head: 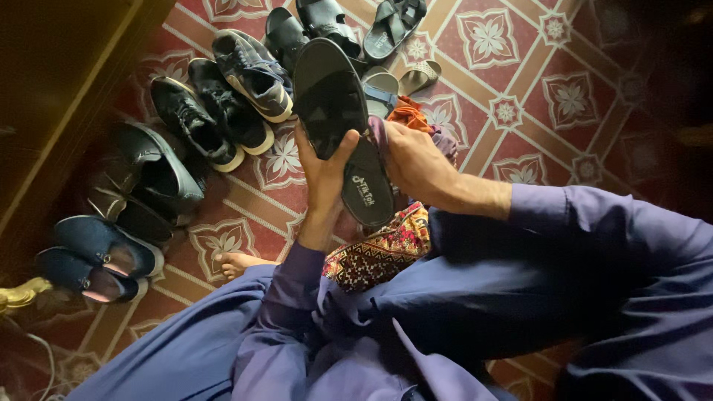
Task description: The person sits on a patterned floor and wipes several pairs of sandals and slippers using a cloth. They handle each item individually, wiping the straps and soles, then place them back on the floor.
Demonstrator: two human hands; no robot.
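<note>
Sandal [338, 122], black and flat-soled, sits in the middle of the frame, held sole-up in the grip of the left hand [321, 172], whose thumb and fingers close around its narrow waist. Its long axis runs from the toe at upper centre down to the heel at lower centre, leaning slightly right. The right hand [412, 163] lies just to the right of the heel end, touching that edge, closed on a bunched purple and orange cloth [407, 119]. Both hands meet at the heel half; the toe end stands free above them. Below the hands a patterned embroidered fabric [379, 249] rests on the lap. Further out, dark shoes [223, 104] and other sandals [356, 26] line the red patterned carpet [520, 89] at upper left.
</note>
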